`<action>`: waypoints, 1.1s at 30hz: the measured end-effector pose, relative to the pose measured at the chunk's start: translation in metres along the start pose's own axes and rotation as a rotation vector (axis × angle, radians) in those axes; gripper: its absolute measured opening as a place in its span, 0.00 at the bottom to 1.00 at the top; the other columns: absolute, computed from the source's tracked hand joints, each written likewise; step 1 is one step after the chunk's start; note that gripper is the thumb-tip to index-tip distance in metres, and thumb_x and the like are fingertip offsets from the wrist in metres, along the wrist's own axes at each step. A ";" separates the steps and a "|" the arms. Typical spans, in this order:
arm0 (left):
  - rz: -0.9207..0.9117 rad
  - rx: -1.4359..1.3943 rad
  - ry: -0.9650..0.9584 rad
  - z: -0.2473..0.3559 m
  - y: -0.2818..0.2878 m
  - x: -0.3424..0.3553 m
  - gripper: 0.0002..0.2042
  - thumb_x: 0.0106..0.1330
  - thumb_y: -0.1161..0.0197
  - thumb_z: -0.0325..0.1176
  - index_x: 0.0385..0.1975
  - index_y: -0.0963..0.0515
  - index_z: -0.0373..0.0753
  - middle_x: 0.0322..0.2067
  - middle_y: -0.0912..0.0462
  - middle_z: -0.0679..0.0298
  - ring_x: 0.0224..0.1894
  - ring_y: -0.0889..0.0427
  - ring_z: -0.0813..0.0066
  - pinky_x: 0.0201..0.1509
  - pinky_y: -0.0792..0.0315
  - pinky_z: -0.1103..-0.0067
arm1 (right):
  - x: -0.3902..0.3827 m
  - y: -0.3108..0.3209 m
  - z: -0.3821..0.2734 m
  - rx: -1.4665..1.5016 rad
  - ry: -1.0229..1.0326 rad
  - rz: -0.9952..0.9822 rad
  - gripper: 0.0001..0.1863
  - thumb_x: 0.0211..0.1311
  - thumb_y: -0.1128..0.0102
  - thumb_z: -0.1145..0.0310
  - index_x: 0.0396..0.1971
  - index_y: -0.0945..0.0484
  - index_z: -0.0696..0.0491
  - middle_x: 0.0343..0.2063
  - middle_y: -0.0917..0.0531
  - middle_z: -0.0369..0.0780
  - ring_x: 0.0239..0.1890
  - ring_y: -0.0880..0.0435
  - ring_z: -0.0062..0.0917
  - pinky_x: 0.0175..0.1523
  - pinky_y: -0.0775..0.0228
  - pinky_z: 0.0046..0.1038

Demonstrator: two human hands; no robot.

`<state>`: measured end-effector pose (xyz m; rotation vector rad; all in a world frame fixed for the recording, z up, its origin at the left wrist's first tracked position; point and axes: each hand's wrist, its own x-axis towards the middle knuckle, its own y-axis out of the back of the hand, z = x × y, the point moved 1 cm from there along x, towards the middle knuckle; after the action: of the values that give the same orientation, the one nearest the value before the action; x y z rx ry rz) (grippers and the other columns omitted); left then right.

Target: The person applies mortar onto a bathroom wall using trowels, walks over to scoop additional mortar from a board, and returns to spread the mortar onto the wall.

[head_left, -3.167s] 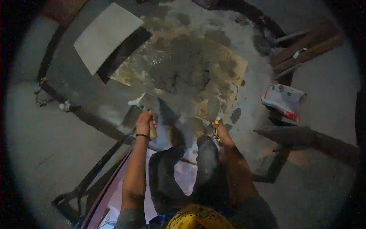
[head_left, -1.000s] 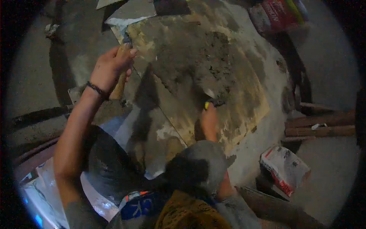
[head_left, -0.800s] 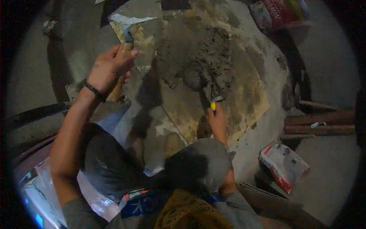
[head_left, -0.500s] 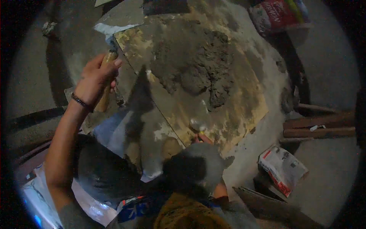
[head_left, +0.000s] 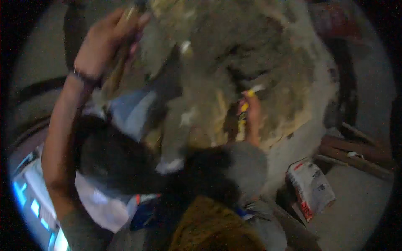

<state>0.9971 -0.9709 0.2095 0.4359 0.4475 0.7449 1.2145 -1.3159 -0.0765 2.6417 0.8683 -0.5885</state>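
My left hand [head_left: 102, 44] is raised at the upper left, closed round a wooden-handled tool [head_left: 127, 16]. Its head runs past the upper edge, so only the handle shows. My right hand [head_left: 253, 119] reaches forward over my knee. In its fingers is a tool with a yellow-and-black handle [head_left: 243, 109], its pale tip pointing at the grey wet mortar [head_left: 268, 46]. Motion blurs this tip, and I cannot tell whether it touches the heap. The mortar lies spread on a yellowish, smeared board [head_left: 289, 123].
A white-and-red bag [head_left: 310, 188] stands at the right, below brown wooden beams [head_left: 356, 152]. Another red bag [head_left: 337, 21] is at the upper right. A bluish sheet [head_left: 133, 113] lies near my left knee.
My right hand has come out from behind my knee and moved forward to the mortar with the yellow-and-black tool. The left hand sits higher in view. The whole view has shifted and blurred.
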 end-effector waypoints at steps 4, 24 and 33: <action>-0.040 -0.230 0.021 0.035 -0.025 0.014 0.13 0.64 0.41 0.43 0.32 0.28 0.39 0.24 0.27 0.67 0.24 0.26 0.80 0.30 0.28 0.80 | 0.014 0.031 -0.026 -1.138 0.377 0.357 0.18 0.61 0.49 0.65 0.48 0.32 0.58 0.31 0.21 0.52 0.32 0.21 0.48 0.36 0.28 0.41; -0.055 -0.248 -0.011 -0.009 -0.019 0.033 0.16 0.65 0.44 0.48 0.38 0.26 0.40 0.25 0.26 0.71 0.21 0.28 0.85 0.26 0.32 0.85 | -0.098 0.046 0.020 -0.709 -0.105 0.084 0.22 0.61 0.44 0.54 0.47 0.26 0.56 0.31 0.18 0.46 0.35 0.19 0.34 0.40 0.29 0.34; -0.089 -0.271 0.116 -0.014 -0.030 0.032 0.13 0.60 0.38 0.43 0.36 0.28 0.42 0.24 0.29 0.72 0.20 0.31 0.85 0.24 0.35 0.86 | -0.016 0.029 0.049 0.290 -0.337 0.074 0.16 0.65 0.49 0.52 0.33 0.26 0.50 0.14 0.31 0.32 0.13 0.34 0.18 0.19 0.41 0.22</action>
<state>1.0268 -0.9642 0.1753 0.1188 0.4644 0.7345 1.2069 -1.3655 -0.1074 2.6881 0.6199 -1.1761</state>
